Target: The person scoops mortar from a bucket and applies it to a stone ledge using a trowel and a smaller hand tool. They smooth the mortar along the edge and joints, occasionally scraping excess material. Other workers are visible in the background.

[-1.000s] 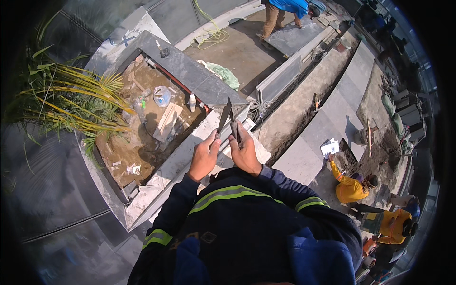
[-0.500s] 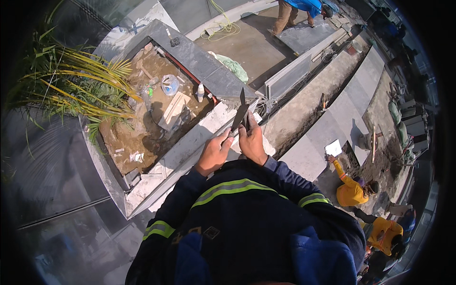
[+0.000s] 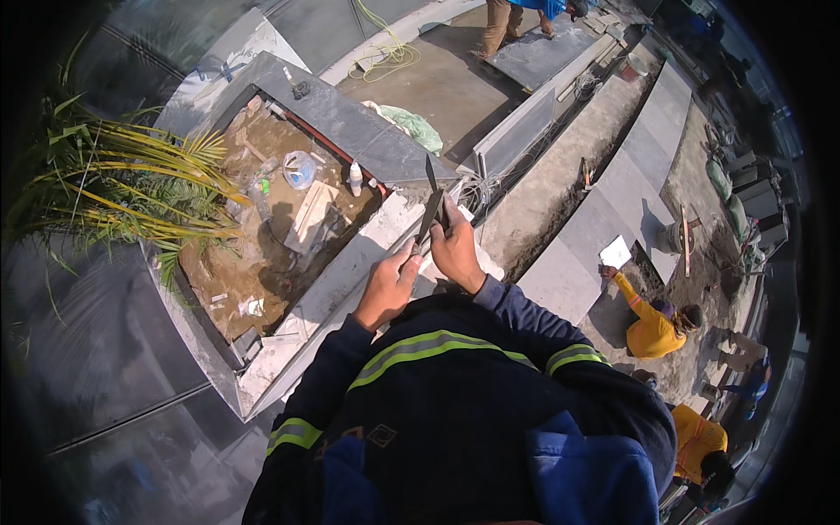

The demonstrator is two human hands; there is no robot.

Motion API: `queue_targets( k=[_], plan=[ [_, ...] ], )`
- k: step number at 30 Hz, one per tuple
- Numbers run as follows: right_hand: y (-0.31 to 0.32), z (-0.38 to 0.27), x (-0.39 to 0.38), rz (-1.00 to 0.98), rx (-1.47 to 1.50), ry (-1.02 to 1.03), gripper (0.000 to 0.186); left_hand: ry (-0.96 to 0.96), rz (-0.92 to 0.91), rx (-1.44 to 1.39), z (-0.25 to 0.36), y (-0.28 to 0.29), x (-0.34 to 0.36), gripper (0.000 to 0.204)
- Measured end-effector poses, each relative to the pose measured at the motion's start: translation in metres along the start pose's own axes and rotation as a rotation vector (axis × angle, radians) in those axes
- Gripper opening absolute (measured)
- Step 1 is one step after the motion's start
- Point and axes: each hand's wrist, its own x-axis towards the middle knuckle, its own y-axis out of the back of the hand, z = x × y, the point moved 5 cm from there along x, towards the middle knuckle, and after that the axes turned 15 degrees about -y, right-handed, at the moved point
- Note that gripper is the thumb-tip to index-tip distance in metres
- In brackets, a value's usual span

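Since half a second ago, the upper blade has tipped: point near upright then, leaning left now. View has swung a little too.

Two thin dark blades, putty knife or small trowel type, can't pin down which. Both in front of the chest, out past the person's knuckles, seen against the planter's corner. Lower blade runs from the left fingertips up and slightly right; upper blade's long axis runs up and slightly left. They overlap just above the fingers; touching or not, can't tell.

Left hand pinches the base of the lower blade. Right hand is closed too, apparently on the upper blade, handle hidden by fingers. Right hand reaches farther up, so it's nearer the overlap; left sits lower, at the base end.

Outward: pale concrete ledge left of the hands, then the planter bed with wood offcuts, white squeeze bottle, clear plastic bag. Palm fronds far left. Grey stone coping beyond, green sack past it. Right side: co-worker in yellow, arm out to a white sheet.
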Motion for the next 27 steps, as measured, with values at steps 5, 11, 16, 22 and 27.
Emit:
queue_targets(
  k=[5, 11, 16, 22, 27],
  plan=[
    [-0.015, -0.018, -0.046, -0.146, -0.139, 0.067, 0.055, 0.072, 0.066, 0.000, 0.003, 0.023, 0.017, 0.048],
    [-0.006, -0.004, -0.016, 0.009, 0.023, 0.096, 0.056, -0.084, 0.043, 0.020, -0.005, -0.002, 0.001, 0.050],
    [-0.016, -0.001, -0.027, -0.080, -0.069, 0.015, 0.053, -0.077, 0.062, 0.087, 0.003, 0.017, 0.013, 0.049],
    [-0.019, 0.002, -0.050, -0.160, -0.006, -0.033, 0.050, -0.037, 0.143, 0.021, -0.004, 0.020, 0.015, 0.048],
    [0.011, -0.024, -0.010, 0.041, -0.018, 0.074, 0.049, -0.116, 0.175, 0.126, -0.015, 0.035, 0.013, 0.047]
  ],
)
